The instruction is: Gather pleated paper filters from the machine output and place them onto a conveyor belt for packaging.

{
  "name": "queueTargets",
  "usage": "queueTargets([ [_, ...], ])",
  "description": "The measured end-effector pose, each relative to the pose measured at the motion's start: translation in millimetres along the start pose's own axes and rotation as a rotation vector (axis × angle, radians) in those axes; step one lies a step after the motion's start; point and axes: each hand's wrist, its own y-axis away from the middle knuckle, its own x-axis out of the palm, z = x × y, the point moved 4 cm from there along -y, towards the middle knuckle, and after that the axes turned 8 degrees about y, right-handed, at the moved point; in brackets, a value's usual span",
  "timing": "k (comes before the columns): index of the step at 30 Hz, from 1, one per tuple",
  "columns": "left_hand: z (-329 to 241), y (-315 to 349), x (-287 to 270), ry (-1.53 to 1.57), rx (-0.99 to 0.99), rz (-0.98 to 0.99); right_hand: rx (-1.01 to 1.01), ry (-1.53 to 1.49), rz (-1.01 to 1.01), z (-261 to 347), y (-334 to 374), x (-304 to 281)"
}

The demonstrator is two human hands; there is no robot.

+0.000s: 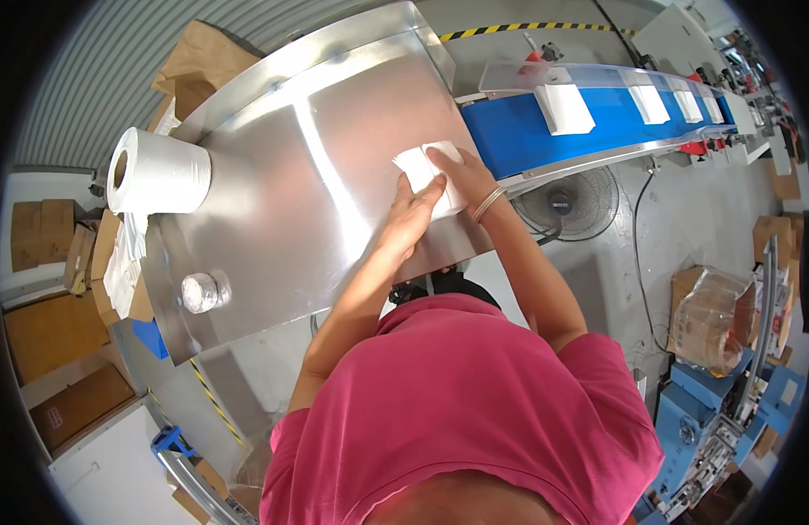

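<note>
Over the right part of the metal table point(273, 157), near the conveyor's end, I hold a stack of white folded paper point(416, 168). My left hand point(410, 215) is closed on its near left side, with the thumb laid across it. From the right, my right hand point(471, 180) grips the same stack, thumb on top and a bangle at the wrist. The leaves fan slightly apart at the upper left corner. My palms hide part of the stack, so I cannot tell whether it is one bundle or two.
A blue conveyor belt point(509, 131) carries several white paper stacks point(564, 109) under a clear guard. A large white plastic roll point(164, 171) and a clear tape roll point(201, 293) sit on the table's left. A floor fan point(566, 204) stands below the conveyor; cartons point(59, 332) line the left.
</note>
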Motion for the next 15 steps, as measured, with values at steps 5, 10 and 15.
queueTargets([
  [5,2.5,-3.2,-3.0,-0.020,-0.033,-0.150,-0.182,0.794,-0.282,29.8,29.2,-3.8],
  [10,-1.8,-5.2,-6.2,0.058,0.037,-0.186,-0.164,0.884,-0.151,20.8,29.4,-8.2],
  [15,-6.1,-3.4,-4.3,-0.047,0.094,-0.138,-0.177,0.554,-0.320,-20.6,-3.5,-61.3],
])
